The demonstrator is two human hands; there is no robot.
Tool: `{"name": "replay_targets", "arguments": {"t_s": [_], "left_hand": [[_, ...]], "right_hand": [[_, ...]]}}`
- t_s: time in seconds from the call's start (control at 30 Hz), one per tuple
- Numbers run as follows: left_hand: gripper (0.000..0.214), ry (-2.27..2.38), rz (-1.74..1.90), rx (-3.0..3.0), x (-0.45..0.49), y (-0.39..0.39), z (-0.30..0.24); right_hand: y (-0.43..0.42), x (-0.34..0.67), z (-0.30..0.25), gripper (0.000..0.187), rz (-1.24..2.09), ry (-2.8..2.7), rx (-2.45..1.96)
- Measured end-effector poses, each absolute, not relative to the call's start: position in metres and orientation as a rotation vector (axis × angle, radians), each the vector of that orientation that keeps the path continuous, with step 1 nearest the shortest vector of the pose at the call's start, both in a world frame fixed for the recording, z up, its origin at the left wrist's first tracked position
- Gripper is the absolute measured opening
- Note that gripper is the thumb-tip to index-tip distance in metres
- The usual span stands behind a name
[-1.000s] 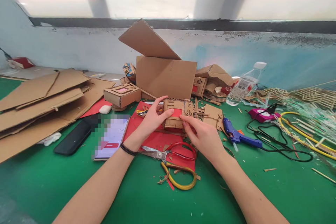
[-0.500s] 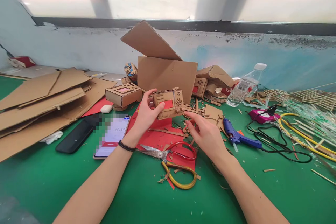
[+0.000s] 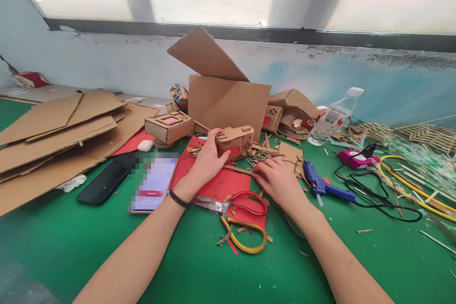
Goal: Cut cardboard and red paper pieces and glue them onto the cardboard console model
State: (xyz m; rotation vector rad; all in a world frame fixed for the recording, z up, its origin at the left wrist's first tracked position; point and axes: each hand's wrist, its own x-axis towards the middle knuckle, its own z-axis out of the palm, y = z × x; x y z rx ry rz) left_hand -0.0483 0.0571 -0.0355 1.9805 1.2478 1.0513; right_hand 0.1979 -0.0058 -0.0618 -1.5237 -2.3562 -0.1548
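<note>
My left hand (image 3: 210, 157) is closed around the left end of a small cardboard camera model (image 3: 237, 141). The model sits low over a red paper sheet (image 3: 233, 180), its top facing up and a red panel and small round buttons on the near side. To its right, my right hand (image 3: 280, 181) is down among thin cardboard scraps (image 3: 265, 152), fingers curled together and tips bent inward. Whatever those fingertips pinch is hidden. Scissors (image 3: 221, 206) with one red and one yellow handle loop lie on the red sheet between my forearms.
Left stand stacked cardboard sheets (image 3: 57, 123), a black phone (image 3: 103, 183) and a lit phone (image 3: 155, 183). Behind are a cardboard box (image 3: 228, 104) and another cardboard model (image 3: 169, 127). Rightward lie a blue glue gun (image 3: 326, 186), its black cord, and a tilted water bottle (image 3: 331, 121).
The cardboard camera model has come down and tipped so that its top shows more. My right hand has drawn its fingers in and moved down slightly to the scraps.
</note>
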Motion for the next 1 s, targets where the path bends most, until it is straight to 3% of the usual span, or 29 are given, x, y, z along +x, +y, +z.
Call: {"name": "replay_targets", "arguments": {"t_s": [0.2, 0.33, 0.4, 0.5, 0.6, 1.0], "left_hand": [[0.078, 1.148, 1.147, 2.149, -0.048, 0.055, -0.026], [0.048, 1.171, 1.341, 2.353, -0.043, 0.032, 0.003], [0.038, 1.055, 1.236, 2.426, -0.038, 0.008, 0.013], [0.057, 0.877, 0.641, 2.611, -0.032, -0.03, 0.006], [0.075, 0.939, 0.365, 2.663, -0.028, -0.051, -0.014], [0.075, 0.857, 0.531, 2.416, -0.043, -0.042, -0.027]], "right_hand": [[-0.003, 0.211, -0.057, 0.016, -0.141, -2.209, -1.547], [-0.013, 0.195, -0.045, 0.014, 0.159, -2.364, -1.377], [-0.018, 0.188, -0.043, 0.01, 0.241, -2.449, -1.332], [-0.02, 0.185, -0.043, 0.012, 0.286, -2.485, -1.326], [-0.019, 0.189, -0.043, 0.018, 0.28, -2.495, -1.358], [-0.052, 0.194, -0.015, 0.011, 0.479, -2.557, -1.514]]}}
